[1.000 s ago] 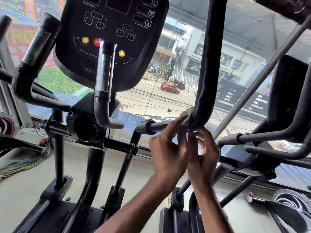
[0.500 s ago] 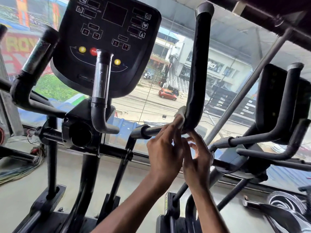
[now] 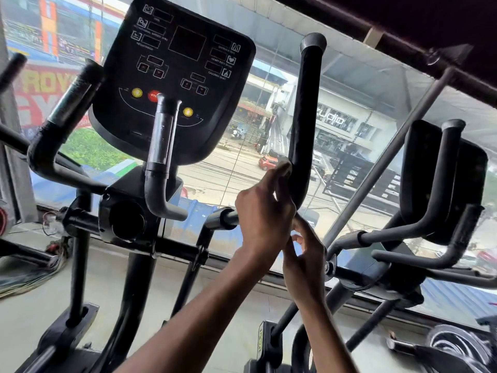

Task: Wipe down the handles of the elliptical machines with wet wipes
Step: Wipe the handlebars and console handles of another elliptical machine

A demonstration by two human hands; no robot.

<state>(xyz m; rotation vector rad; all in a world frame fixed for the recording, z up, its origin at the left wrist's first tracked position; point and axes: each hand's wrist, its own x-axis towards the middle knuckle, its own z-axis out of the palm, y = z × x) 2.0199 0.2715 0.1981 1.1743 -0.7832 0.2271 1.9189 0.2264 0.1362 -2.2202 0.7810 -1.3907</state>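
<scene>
Elliptical [image 3: 126, 219] fills the view, console [image 3: 172, 76] toward us. Its right handle [image 3: 306, 111] rises upright from a bend. Left grip [image 3: 265, 214] sits at that bend, digits curled, pinching the wipe [image 3: 286, 166] flat onto the handle's left face. We judge this keeps the wet cloth in full contact for a stroke along the shaft. Right grip [image 3: 306, 254] sits just below, fingers loosely spread, holding nothing we can see, probably there to steady. We judge the shaft above the wipe is not yet wiped.
</scene>
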